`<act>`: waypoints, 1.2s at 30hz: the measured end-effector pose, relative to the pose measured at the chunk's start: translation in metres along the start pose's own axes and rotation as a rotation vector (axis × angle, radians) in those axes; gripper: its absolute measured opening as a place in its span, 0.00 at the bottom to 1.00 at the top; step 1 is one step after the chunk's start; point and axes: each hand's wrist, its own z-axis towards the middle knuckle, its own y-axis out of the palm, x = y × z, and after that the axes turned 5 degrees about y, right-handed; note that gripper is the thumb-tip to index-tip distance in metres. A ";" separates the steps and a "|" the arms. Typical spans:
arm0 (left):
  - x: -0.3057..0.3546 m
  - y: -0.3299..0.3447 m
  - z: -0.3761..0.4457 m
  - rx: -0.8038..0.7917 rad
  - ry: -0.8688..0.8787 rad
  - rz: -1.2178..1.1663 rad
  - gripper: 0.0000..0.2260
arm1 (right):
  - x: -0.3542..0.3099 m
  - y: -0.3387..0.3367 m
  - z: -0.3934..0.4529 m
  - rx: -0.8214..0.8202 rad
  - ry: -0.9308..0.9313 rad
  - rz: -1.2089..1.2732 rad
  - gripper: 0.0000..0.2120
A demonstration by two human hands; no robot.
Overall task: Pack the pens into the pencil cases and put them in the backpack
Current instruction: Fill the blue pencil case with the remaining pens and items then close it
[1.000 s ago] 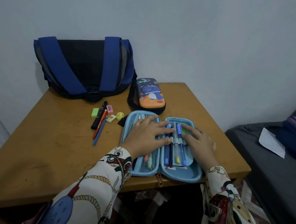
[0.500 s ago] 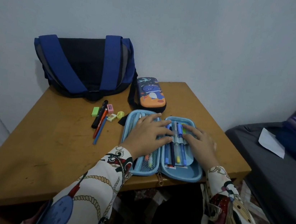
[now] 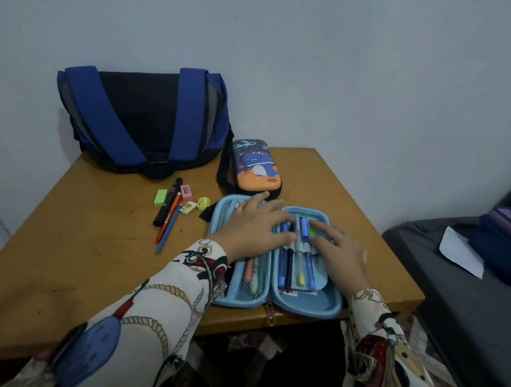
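Note:
A light blue pencil case (image 3: 323, 309) lies open near the table's front edge, with several pens (image 3: 295, 263) in its right half and a few behind the mesh of its left half. My left hand (image 3: 253, 225) rests flat on the left half, fingers stretched toward the pens. My right hand (image 3: 340, 253) lies flat on the right half, fingertips touching the pens. A closed dinosaur-print pencil case (image 3: 255, 169) stands behind. Three loose pens (image 3: 168, 214) lie to the left. The blue and black backpack (image 3: 140, 119) sits at the back left.
Small erasers (image 3: 161, 197) and a yellow sharpener (image 3: 203, 203) lie beside the loose pens on the wooden table (image 3: 77, 251). A grey couch (image 3: 477, 303) with a white paper and folded cloth stands to the right. A wall is close behind the table.
Both hands have stayed on the open case, with only small finger shifts over the pens. The view has moved slightly.

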 end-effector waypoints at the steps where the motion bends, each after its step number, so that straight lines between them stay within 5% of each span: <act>1: 0.001 -0.001 0.004 0.005 -0.025 -0.014 0.18 | 0.000 0.000 0.000 -0.003 0.003 0.004 0.12; 16: 0.005 0.009 0.028 0.097 -0.098 -0.036 0.07 | 0.003 0.002 0.002 0.002 -0.015 0.004 0.11; 24: 0.006 0.011 0.029 0.120 -0.121 -0.015 0.12 | 0.002 0.001 0.000 -0.022 0.002 0.020 0.21; 27: 0.000 0.003 0.022 0.253 -0.135 -0.122 0.16 | 0.002 0.000 -0.002 -0.001 -0.003 0.069 0.22; 32: -0.038 -0.019 -0.009 0.603 -0.376 -0.096 0.14 | 0.004 0.001 -0.004 0.044 -0.027 0.269 0.12; 36: -0.068 -0.026 -0.042 0.649 -0.660 0.132 0.13 | 0.003 0.000 -0.005 0.049 -0.016 0.259 0.15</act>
